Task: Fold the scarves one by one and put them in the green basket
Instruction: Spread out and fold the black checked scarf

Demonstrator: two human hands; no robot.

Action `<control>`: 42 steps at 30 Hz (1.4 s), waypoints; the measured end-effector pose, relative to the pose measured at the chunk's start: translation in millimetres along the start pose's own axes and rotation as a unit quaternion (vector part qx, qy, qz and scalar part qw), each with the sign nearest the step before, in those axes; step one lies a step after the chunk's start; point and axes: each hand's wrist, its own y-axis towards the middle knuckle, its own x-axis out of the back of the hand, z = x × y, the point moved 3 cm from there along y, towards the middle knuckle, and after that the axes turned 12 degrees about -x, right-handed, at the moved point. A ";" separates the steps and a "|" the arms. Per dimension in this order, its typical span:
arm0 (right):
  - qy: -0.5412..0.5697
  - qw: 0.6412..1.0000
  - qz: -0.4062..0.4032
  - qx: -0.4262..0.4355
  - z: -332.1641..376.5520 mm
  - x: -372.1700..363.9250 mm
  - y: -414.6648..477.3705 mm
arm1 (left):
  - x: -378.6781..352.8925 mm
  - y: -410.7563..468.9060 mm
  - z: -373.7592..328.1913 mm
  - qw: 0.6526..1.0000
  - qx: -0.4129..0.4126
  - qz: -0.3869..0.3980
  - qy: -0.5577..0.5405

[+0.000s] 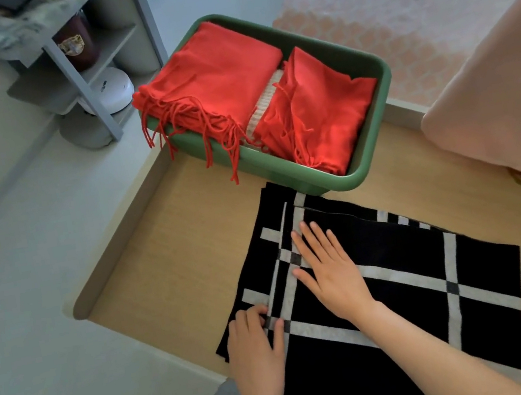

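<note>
black scarf (410, 303) lay flat on worktop (157, 250), long axis ran left-right | left hand (254, 348) pinched its fold | right hand (330, 275) pressed down, fingers straight

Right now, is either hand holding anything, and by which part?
The left hand pinches the black scarf with pale grey stripes at its folded left edge; the right hand only presses flat on it.

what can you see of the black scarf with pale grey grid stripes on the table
The black scarf with pale grey grid stripes looks like soft knit fabric, lying flat on the light wooden table, folded into layers. The right hand presses flat on it; the left hand pinches a folded edge at its left. Its far corner ends beside the green plastic basket.
</note>
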 end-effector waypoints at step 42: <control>0.108 0.993 0.014 -0.038 -141.1 74.5 34.3 | -61.7 -46.2 -105.6 0.948 0.032 0.229 -0.219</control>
